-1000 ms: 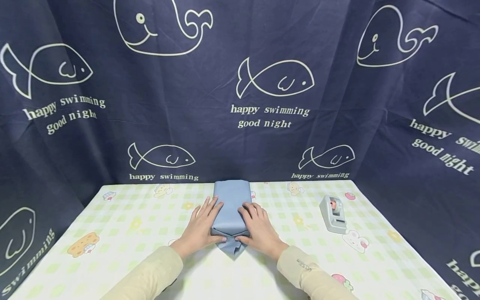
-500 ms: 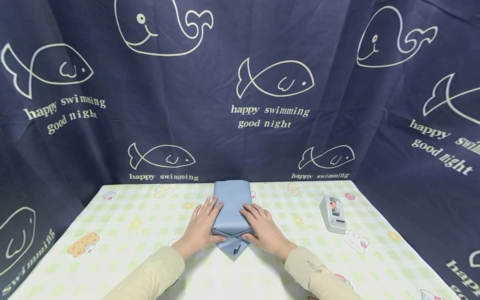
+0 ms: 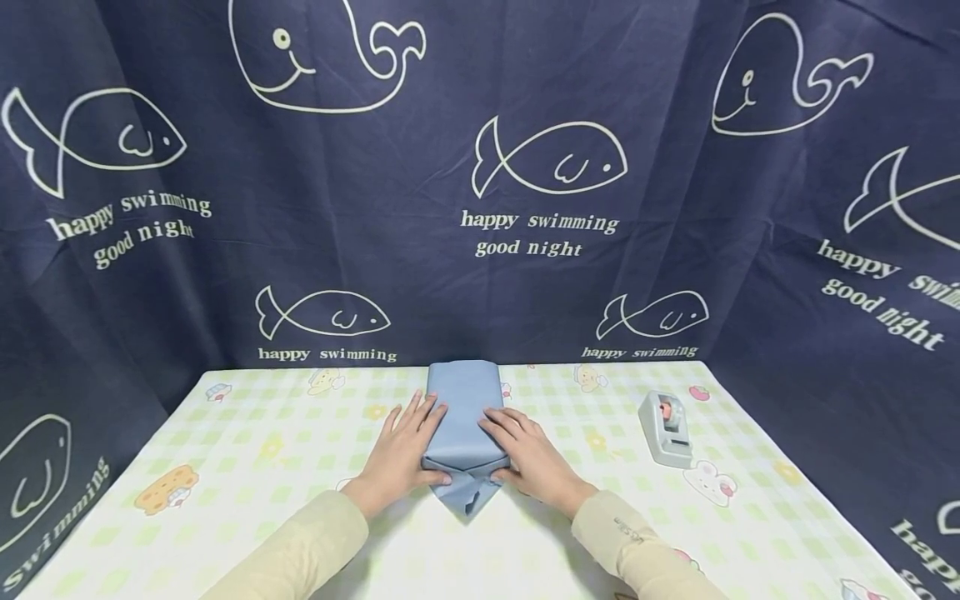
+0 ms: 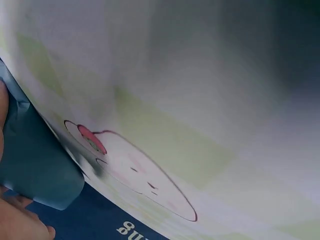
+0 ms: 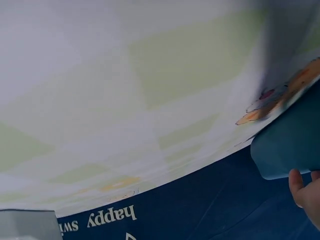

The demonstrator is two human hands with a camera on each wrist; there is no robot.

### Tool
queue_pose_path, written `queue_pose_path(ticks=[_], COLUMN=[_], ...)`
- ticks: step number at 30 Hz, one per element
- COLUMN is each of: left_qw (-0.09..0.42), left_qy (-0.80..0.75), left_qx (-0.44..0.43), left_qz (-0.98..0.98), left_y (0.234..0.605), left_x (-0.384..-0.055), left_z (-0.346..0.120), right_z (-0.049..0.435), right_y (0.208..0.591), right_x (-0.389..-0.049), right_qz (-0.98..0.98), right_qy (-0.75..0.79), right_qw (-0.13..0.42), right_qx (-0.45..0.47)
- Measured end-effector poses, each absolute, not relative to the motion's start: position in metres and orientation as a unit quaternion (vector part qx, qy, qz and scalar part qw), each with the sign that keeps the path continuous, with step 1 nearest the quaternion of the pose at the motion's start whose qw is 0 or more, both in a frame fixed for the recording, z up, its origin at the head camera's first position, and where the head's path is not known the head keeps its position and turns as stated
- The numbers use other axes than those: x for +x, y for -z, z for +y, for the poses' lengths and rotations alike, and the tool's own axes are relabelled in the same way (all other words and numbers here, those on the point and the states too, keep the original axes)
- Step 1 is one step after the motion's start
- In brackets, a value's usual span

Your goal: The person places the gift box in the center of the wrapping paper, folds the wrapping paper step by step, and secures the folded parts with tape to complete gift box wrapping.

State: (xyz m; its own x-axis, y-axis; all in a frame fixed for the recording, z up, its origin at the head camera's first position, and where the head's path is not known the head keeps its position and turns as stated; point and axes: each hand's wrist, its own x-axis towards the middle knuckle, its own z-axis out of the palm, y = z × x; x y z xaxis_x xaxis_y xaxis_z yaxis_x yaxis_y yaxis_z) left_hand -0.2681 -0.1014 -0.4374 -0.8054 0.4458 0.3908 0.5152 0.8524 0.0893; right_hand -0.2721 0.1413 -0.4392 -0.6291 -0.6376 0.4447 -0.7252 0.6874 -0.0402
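Observation:
A box-shaped package wrapped in blue-grey paper (image 3: 461, 421) lies in the middle of the table. At its near end the paper narrows into a pointed flap (image 3: 459, 495) with a small crumpled fold at the tip. My left hand (image 3: 392, 460) grips the left near corner, fingers over the top edge and thumb against the end. Opposite it, my right hand (image 3: 542, 465) holds the right near corner in the same way. Both wrist views catch only a far part of the package (image 4: 40, 160) with some fingertips beside it.
A grey tape dispenser (image 3: 666, 429) with a reddish roll stands to the right. The checked tablecloth (image 3: 285, 492) carries printed cartoon figures. Dark blue curtains (image 3: 420, 258) with fish and whale drawings hang behind the table and at both sides.
My right hand has slid slightly to the right, its thumb moving outward along the near end, and the folded end looks wider there. The left hand stays in nearly the same place.

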Motion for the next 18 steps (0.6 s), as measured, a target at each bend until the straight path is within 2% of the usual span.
queue_pose_path(ticks=[13, 18], left_qw=[0.178, 0.180], left_qy=[0.103, 0.103], left_qx=[-0.260, -0.258], left_qz=[-0.943, -0.944], left_y=[0.4401, 0.4406], left_x=[-0.2701, -0.2706], left_z=[-0.1035, -0.1033], right_z=[0.1429, 0.1428], right_y=[0.4414, 0.4393], right_x=[-0.2729, -0.2706], right_qz=[-0.890, -0.899], right_qy=[-0.092, -0.095], right_qw=[0.207, 0.178], right_qx=[0.395, 0.390])
